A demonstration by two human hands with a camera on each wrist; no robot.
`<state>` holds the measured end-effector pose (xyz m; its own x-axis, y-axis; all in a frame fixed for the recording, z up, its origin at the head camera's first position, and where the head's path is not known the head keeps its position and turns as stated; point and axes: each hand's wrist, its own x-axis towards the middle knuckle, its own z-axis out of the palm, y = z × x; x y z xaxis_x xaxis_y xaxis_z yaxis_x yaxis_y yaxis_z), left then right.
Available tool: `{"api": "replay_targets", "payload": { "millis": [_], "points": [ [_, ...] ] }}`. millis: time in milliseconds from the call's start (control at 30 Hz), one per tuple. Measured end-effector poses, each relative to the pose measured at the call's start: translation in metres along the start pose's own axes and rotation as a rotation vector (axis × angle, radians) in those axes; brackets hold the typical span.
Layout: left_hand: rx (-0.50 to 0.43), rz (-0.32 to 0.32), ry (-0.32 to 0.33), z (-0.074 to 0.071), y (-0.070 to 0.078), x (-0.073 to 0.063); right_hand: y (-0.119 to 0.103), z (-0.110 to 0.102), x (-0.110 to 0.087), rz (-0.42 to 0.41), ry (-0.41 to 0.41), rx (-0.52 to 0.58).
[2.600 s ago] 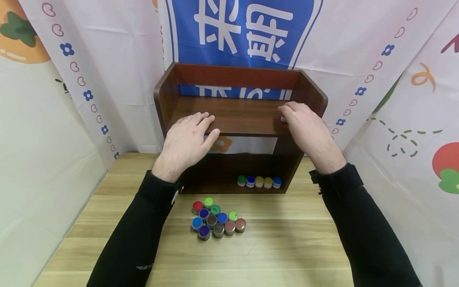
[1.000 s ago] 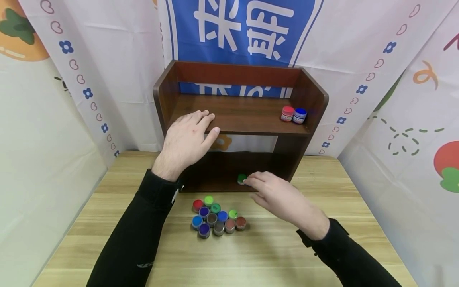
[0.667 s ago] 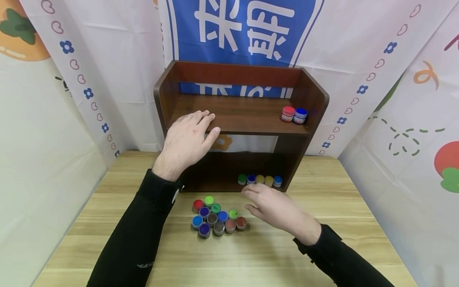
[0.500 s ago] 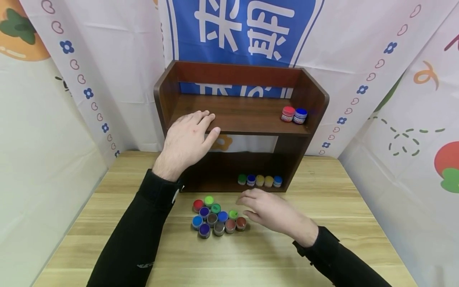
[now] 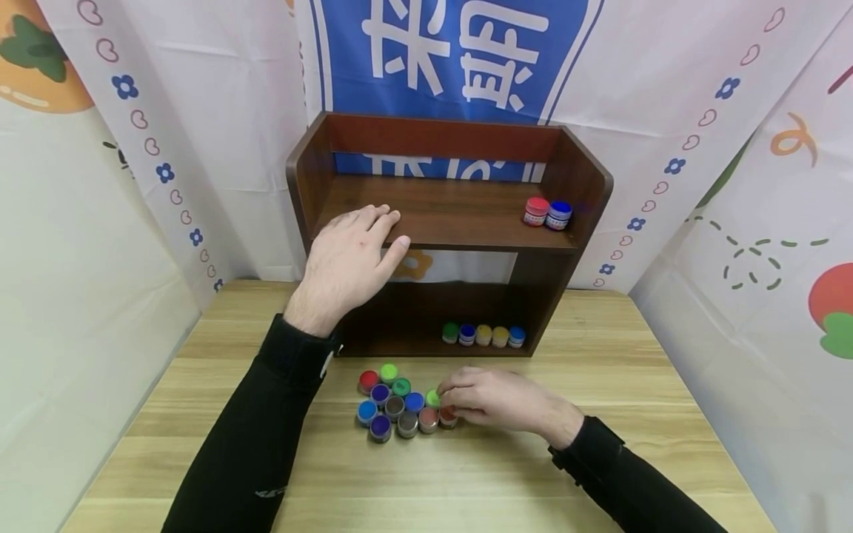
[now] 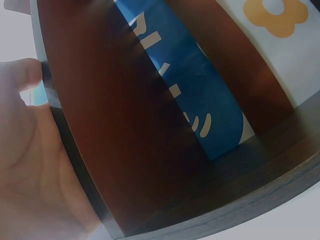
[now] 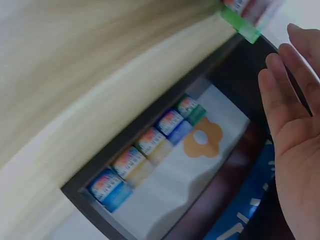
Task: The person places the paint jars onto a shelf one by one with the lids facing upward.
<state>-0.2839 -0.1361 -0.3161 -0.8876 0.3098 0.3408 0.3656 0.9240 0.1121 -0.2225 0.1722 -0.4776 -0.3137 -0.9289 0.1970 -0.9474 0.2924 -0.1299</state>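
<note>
My left hand (image 5: 346,259) rests with outstretched fingers on the front edge of the upper board of a dark brown wooden shelf (image 5: 453,211). In the left wrist view its palm (image 6: 37,170) lies along that board's edge. My right hand (image 5: 503,402) reaches in from the right to a cluster of small paint jars on the table. Its fingertips are at a light-green-lidded paint jar (image 5: 432,398) and partly cover a reddish-brown-lidded paint jar (image 5: 447,423). In the right wrist view the fingers (image 7: 274,95) look nearly straight, with a gap to the green-lidded jar (image 7: 242,25).
A red-lidded jar (image 5: 536,212) and a blue-lidded jar (image 5: 559,216) stand at the upper board's right end. Several jars (image 5: 483,336) form a row on the lower board. Other jars (image 5: 395,407) crowd the wooden table (image 5: 506,488). Printed cloth (image 5: 226,89) hangs behind.
My right hand has left the red-lidded and blue-lidded jars on the upper board, come down past the lower row and reached the table cluster. My left hand has stayed put.
</note>
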Motion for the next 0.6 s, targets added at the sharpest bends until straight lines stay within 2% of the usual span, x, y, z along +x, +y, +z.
{"api": "replay_targets", "payload": {
  "millis": [167, 400, 600],
  "points": [
    [0.004, 0.002, 0.013, 0.000, 0.000, 0.000, 0.003, 0.012, -0.003, 0.018, -0.048, 0.029],
    [0.008, 0.003, 0.021, -0.001, 0.002, -0.002, 0.002, 0.018, -0.005, 0.008, -0.032, 0.044],
    [0.010, 0.004, 0.022, -0.001, 0.002, -0.001, 0.002, 0.021, -0.005, 0.031, -0.049, 0.050]
  ]
}}
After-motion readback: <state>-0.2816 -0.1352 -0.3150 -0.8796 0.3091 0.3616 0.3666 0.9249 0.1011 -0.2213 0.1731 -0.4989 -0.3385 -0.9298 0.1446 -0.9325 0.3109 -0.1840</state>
